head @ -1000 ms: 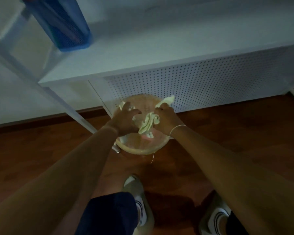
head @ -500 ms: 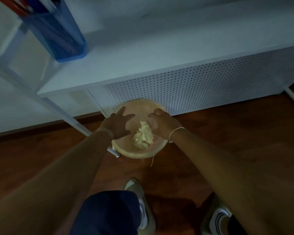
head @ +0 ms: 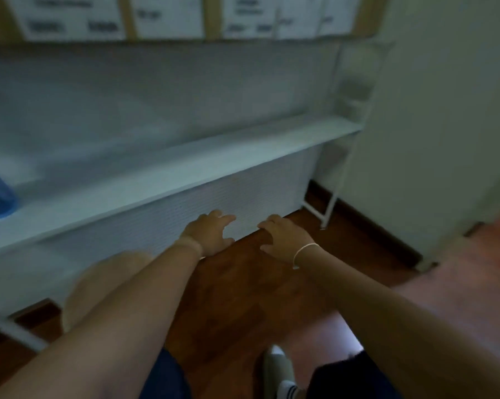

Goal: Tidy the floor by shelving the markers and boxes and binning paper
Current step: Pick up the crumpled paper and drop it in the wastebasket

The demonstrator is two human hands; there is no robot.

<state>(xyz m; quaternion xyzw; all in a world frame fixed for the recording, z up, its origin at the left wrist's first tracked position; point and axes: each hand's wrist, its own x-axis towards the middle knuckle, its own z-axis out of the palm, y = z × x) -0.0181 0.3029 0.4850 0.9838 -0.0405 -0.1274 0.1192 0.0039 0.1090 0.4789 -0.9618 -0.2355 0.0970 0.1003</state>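
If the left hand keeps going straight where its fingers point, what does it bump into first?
Most likely the white perforated panel under the shelf. The left hand, open and empty, points at it; depth is blurry, so how close is unclear.

I see the round tan bin (head: 104, 280) on the wooden floor at the foot of the white shelf unit's perforated front panel, blurred and partly hidden behind my left forearm. Its contents are not visible. Cardboard boxes (head: 168, 15) with white labels stand in a row on the upper shelf, along its front edge.
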